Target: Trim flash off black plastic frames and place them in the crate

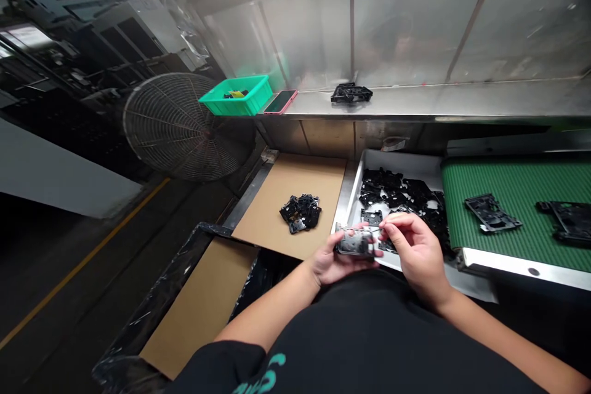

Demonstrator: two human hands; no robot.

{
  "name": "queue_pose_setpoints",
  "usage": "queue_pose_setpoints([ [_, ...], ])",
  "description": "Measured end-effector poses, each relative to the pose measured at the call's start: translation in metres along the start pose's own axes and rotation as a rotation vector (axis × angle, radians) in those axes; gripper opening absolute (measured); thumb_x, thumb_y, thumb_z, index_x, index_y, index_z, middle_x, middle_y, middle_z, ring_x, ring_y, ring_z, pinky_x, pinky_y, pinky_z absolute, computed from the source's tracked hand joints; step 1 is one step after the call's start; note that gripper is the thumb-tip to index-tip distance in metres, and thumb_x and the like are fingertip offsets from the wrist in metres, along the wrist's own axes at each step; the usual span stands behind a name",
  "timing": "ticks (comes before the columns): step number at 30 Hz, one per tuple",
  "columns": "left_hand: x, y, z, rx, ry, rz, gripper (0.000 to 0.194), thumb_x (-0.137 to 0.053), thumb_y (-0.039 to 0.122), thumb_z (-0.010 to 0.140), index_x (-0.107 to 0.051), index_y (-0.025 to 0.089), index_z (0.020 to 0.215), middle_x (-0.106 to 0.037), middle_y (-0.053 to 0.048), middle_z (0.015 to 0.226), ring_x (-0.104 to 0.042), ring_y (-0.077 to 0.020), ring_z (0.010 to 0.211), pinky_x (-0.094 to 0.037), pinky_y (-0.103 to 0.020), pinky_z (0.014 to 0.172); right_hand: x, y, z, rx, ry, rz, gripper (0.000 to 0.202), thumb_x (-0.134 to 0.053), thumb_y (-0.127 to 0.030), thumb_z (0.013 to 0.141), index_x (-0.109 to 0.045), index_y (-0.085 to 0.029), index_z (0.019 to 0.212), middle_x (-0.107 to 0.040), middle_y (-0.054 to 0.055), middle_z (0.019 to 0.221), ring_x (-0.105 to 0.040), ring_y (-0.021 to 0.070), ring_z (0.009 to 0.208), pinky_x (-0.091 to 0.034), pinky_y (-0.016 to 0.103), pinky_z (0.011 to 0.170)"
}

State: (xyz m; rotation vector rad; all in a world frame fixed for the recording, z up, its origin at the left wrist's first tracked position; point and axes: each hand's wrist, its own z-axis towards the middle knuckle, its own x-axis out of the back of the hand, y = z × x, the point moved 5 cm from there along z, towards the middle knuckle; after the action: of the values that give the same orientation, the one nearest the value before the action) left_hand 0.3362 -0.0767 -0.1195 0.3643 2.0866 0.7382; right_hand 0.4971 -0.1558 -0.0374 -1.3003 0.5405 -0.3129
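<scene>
- A long, grey, panel-backed metal shelf [406, 100] crossed the upper frame; a black plastic assembly [351, 93] rested on it at upper centre.
- A ribbed green conveyor belt [530, 175] filled the right edge, carrying two flat, black, frame-like plastic parts [493, 213] lying apart. Whether it was running could not be told; if it was, a part lying askew might have caught at its edge.
- A round, wire-guarded fan [184, 126] stood left of upper centre.
- A flat brown cardboard sheet [305, 166] lay at mid-frame on a grey metal desk [344, 197]. On it sat a loose pile of glossy black plastic parts [301, 212]; stacked unevenly, these could have slid or scratched one another if nudged.
- A white plastic tray [410, 162], just right of centre, held a jumbled heap of black plastic parts [418, 194]. Overlapping edges could have snagged and bent if one was tugged out.
- The left hand [339, 265], lower centre, was curled partway closed, cradling a part from below; the right hand [418, 252], just right of it, had thumb and forefinger pinched together at that part's edge. Whether they gripped something thin could not be told.
- The small, dark, shiny rectangular plastic part [354, 243] lay in the left hand, near the tray's lower-left corner. Too hard a pinch might have cracked a thin edge; a loose hold might have dropped it.
</scene>
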Motion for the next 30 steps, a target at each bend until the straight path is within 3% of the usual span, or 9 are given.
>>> queue_pose_setpoints([
  [3,0.076,0.022,0.002,-0.013,0.317,0.21,0.065,-0.065,0.04,0.093,-0.047,0.019,0.152,-0.073,-0.014,0.125,-0.075,-0.0294,0.113,-0.054,-0.054,0.109,0.006,0.009,-0.001,0.0,-0.022,-0.032,0.016,-0.076,-0.04,0.097,-0.073,-0.025,0.094,-0.069,0.004,0.095,-0.065,0.0175,0.074,-0.059,0.034,0.069],
  [7,0.174,0.06,-0.011,0.014,0.715,0.52,0.045,-0.065,0.041,0.102,-0.059,0.018,0.139,-0.068,-0.011,0.129,-0.07,-0.0237,0.11,-0.06,-0.047,0.098,0.022,0.022,-0.004,-0.054,0.02,-0.106,0.019,-0.076,-0.043,0.096,-0.074,-0.024,0.095,-0.069,0.005,0.095,-0.063,0.0179,0.073,-0.057,0.034,0.067],
  [10,0.214,0.09,-0.016,0.002,0.858,0.764,0.041,-0.067,0.041,0.101,-0.063,0.017,0.134,-0.066,-0.011,0.135,-0.068,-0.0245,0.116,-0.061,-0.047,0.098,0.032,0.028,-0.007,-0.08,0.055,-0.152,0.022,-0.077,-0.046,0.095,-0.074,-0.024,0.095,-0.071,0.005,0.095,-0.064,0.0183,0.073,-0.057,0.034,0.069],
  [13,0.228,0.114,-0.012,-0.029,0.918,0.995,0.04,-0.068,0.04,0.101,-0.064,0.017,0.134,-0.066,-0.011,0.136,-0.068,-0.0252,0.118,-0.06,-0.048,0.101,0.037,0.031,-0.008,-0.103,0.069,-0.173,0.024,-0.076,-0.047,0.095,-0.074,-0.023,0.096,-0.072,0.005,0.094,-0.065,0.0188,0.073,-0.057,0.035,0.069],
  [16,0.226,0.131,-0.007,-0.097,0.993,1.193,0.043,-0.068,0.041,0.1,-0.063,0.019,0.136,-0.061,-0.012,0.145,-0.062,-0.0284,0.129,-0.055,-0.054,0.109,0.041,0.032,-0.009,-0.1,0.092,-0.174,0.025,-0.076,-0.047,0.095,-0.074,-0.023,0.097,-0.072,0.005,0.093,-0.064,0.0185,0.072,-0.057,0.035,0.069],
  [18,0.219,0.136,-0.006,-0.16,1.057,1.285,0.048,-0.07,0.038,0.098,-0.06,0.02,0.141,-0.051,-0.013,0.156,-0.049,-0.0343,0.144,-0.043,-0.062,0.12,0.047,0.032,-0.01,-0.097,0.12,-0.169,0.024,-0.076,-0.047,0.095,-0.073,-0.023,0.097,-0.072,0.005,0.094,-0.064,0.0181,0.072,-0.058,0.034,0.068],
  [22,0.183,0.129,0.017,-0.296,1.029,1.377,0.054,-0.06,0.023,0.096,-0.051,0.018,0.149,-0.033,-0.02,0.166,-0.017,-0.0408,0.161,-0.015,-0.063,0.131,0.07,0.032,-0.012,-0.084,0.244,-0.161,0.024,-0.078,-0.047,0.094,-0.073,-0.023,0.098,-0.072,0.005,0.097,-0.064,0.0176,0.073,-0.057,0.032,0.066],
  [26,0.112,0.09,0.086,-0.38,0.614,1.417,0.049,-0.059,0.02,0.093,-0.06,0.021,0.142,-0.047,-0.015,0.159,-0.03,-0.0342,0.157,-0.019,-0.05,0.134,0.096,0.032,-0.017,-0.085,0.393,-0.154,0.024,-0.078,-0.045,0.094,-0.073,-0.023,0.1,-0.072,0.005,0.098,-0.062,0.0155,0.072,-0.054,0.029,0.066],
  [30,0.035,0.02,0.163,-0.292,0.177,1.338,0.04,-0.077,0.028,0.082,-0.072,0.026,0.121,-0.065,-0.01,0.136,-0.054,-0.0321,0.14,-0.034,-0.046,0.128,0.103,0.032,-0.025,-0.081,0.393,-0.173,0.024,-0.078,-0.045,0.095,-0.073,-0.023,0.101,-0.072,0.005,0.099,-0.062,0.0158,0.073,-0.055,0.03,0.069],
])
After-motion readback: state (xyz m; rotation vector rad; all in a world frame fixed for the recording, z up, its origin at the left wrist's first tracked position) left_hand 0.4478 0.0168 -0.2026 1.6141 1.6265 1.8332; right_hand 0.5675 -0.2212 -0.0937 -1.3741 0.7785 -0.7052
